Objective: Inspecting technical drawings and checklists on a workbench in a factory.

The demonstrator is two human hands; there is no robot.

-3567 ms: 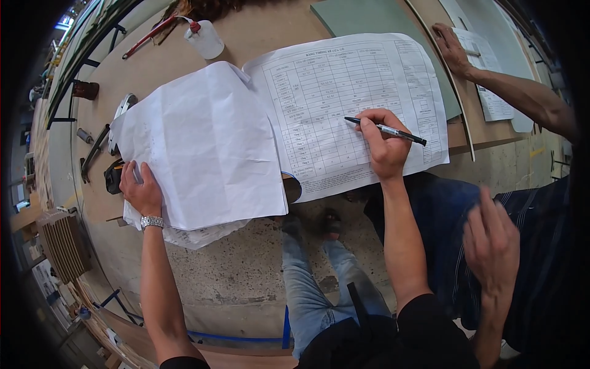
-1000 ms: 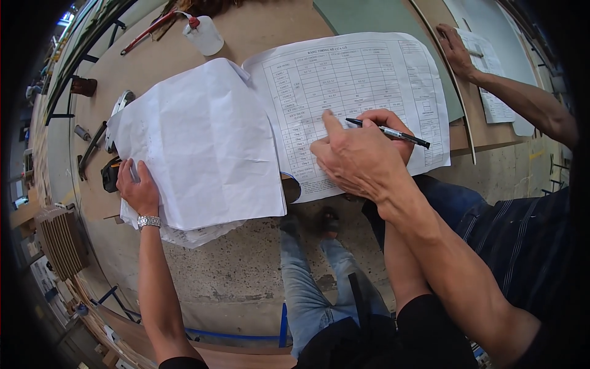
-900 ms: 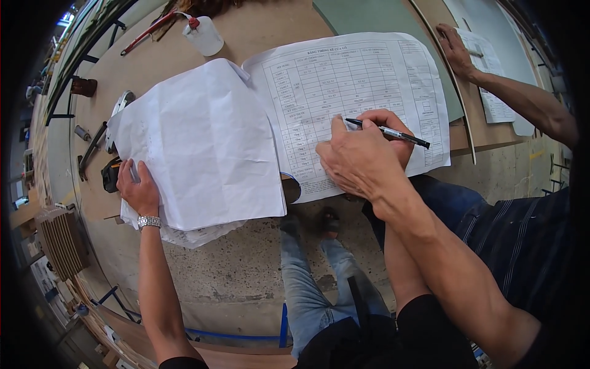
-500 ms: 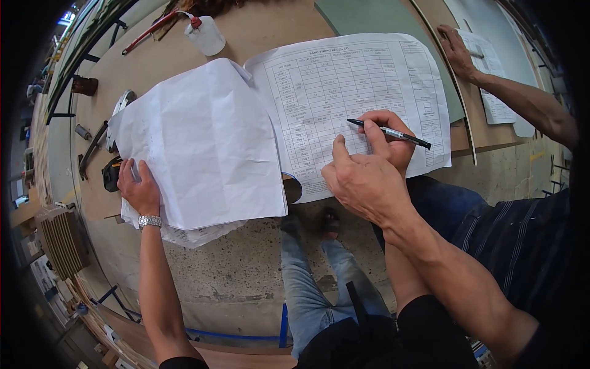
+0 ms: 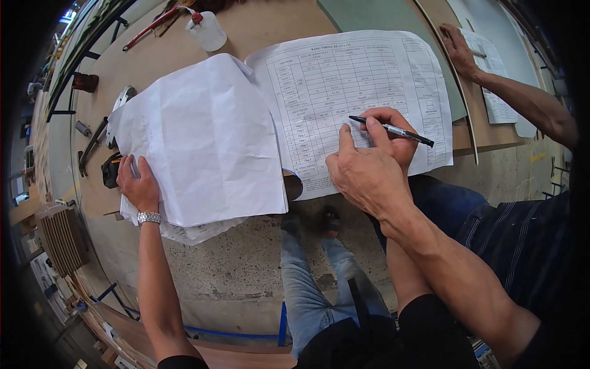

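My left hand (image 5: 139, 184), with a metal-band watch (image 5: 149, 218) at its wrist, lies flat with fingers spread on the left edge of a folded-back white sheet (image 5: 196, 144). Across the table, my right hand (image 5: 399, 138) grips a black pen (image 5: 399, 131), its tip just above a printed table on the right-hand sheet (image 5: 326, 74). A co-worker's hand (image 5: 365, 175) reaches over my right forearm from the right, index finger extended onto the same sheet near the pen tip. It partly hides my right hand.
A black tape measure (image 5: 110, 170) sits beside my left hand. Beyond the papers stand a white plastic bottle (image 5: 207, 32) and a red tool (image 5: 150, 29). The co-worker's other hand (image 5: 460, 52) rests by more papers (image 5: 491, 80) at right. A green board (image 5: 369, 17) lies behind the sheets.
The co-worker's pointing finger has shifted slightly up and right across the sheet, closer to the pen tip. My left hand stays put; my right hand still holds the pen.
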